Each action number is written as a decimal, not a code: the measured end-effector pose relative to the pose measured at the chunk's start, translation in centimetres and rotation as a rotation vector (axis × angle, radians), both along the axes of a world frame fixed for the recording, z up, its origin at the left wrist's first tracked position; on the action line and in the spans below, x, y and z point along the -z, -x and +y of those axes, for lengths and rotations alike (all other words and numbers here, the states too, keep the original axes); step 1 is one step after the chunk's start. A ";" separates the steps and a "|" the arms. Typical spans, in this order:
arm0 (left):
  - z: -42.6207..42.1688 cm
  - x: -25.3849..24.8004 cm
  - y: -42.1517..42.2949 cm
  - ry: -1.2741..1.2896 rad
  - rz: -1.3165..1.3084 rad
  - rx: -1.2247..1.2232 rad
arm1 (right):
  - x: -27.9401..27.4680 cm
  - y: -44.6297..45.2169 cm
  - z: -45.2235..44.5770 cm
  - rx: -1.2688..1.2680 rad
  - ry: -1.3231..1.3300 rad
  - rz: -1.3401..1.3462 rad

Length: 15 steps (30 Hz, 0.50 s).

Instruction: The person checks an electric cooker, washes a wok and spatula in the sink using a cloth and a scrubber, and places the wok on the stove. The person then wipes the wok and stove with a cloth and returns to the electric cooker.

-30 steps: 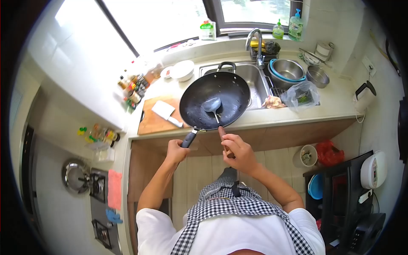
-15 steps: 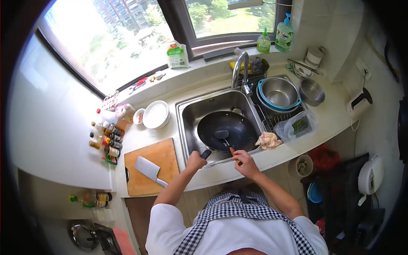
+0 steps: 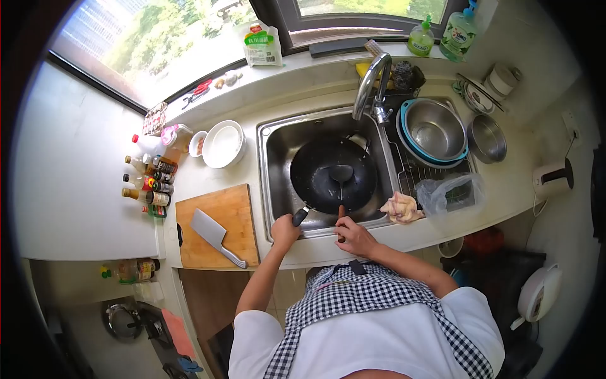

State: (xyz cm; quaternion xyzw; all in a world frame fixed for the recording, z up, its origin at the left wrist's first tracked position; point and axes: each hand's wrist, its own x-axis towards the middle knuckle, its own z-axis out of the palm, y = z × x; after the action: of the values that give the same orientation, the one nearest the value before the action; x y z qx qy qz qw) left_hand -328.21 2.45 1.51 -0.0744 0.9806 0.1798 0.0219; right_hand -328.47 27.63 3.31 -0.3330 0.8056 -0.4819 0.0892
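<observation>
A black wok (image 3: 315, 183) rests inside the steel sink (image 3: 273, 189), tilted a little toward me. My left hand (image 3: 286, 232) is closed round the wok's black handle (image 3: 300, 216) at the sink's front left edge. In my right hand (image 3: 356, 236) is a spatula with a brown wooden handle; the spatula's dark head (image 3: 341, 172) lies inside the wok. Small light bits or drops show on the wok's inner surface. Above the sink's back right corner curves the faucet (image 3: 374, 82); I cannot make out running water.
A cutting board (image 3: 189, 249) with a cleaver (image 3: 211, 230) on it lies left of the sink. Nearby are a white bowl (image 3: 224, 144) and several bottles (image 3: 146, 197). At right are nested basins (image 3: 434, 129), a plastic bag (image 3: 445, 189) and a crumpled cloth (image 3: 402, 208).
My view has tilted and shifted. The spatula's head has moved to the right within the wok. Both hands keep their holds.
</observation>
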 end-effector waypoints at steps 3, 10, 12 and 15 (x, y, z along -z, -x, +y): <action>3.8 -2.0 0.3 -0.062 0.351 0.073 | -0.5 1.0 -0.1 -0.044 0.035 -0.009; 10.6 -2.0 1.8 -1.669 -0.776 -0.831 | -2.6 11.5 3.3 0.372 0.165 0.340; 10.0 -1.1 2.8 -1.550 -0.750 -0.771 | -5.1 17.9 5.1 0.744 -0.016 0.301; 9.3 -0.7 3.6 -1.554 -0.724 -0.702 | -2.2 27.1 8.2 0.856 -0.094 0.455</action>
State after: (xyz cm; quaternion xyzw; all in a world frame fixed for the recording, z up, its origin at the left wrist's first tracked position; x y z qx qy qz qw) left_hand -331.83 11.71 2.21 -0.3833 0.4391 0.7490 0.3151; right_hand -355.53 35.79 5.53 -0.0643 0.8902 -0.3532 -0.2806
